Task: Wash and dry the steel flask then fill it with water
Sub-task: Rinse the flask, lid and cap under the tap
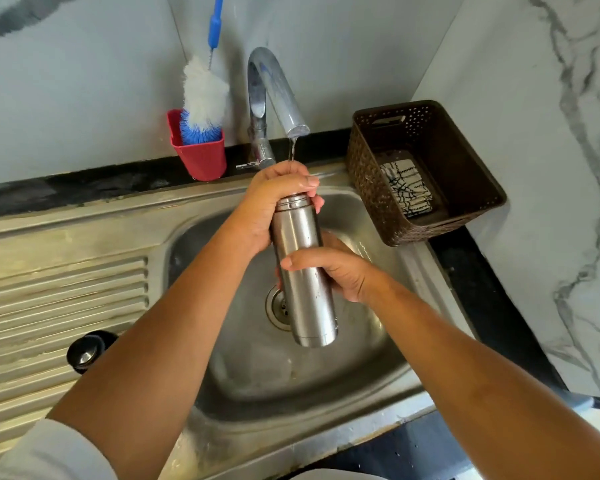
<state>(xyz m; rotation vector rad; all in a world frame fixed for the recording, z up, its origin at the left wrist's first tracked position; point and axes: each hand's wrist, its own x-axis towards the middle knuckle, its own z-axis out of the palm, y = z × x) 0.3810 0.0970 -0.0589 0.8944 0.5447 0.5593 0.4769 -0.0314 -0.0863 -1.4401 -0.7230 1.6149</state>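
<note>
Steel sink (pixel 125 216), cylindrical brushed-steel flask (pixel 303 271)

Up and to the left of the fingers (pixel 284 174), a red plastic holder (pixel 201 157) stands on the black surface (pixel 84 188) against the wall. A bottle brush (pixel 203 98) rests in it bristles-down: blue bristles at the bottom, white fluffy bristles above, and a blue handle rising out of the top of the view. To the right of the fingers, a brown perforated basket (pixel 364 174) sits in the corner, near the white, grey-veined marble wall (pixel 534 150).
</note>
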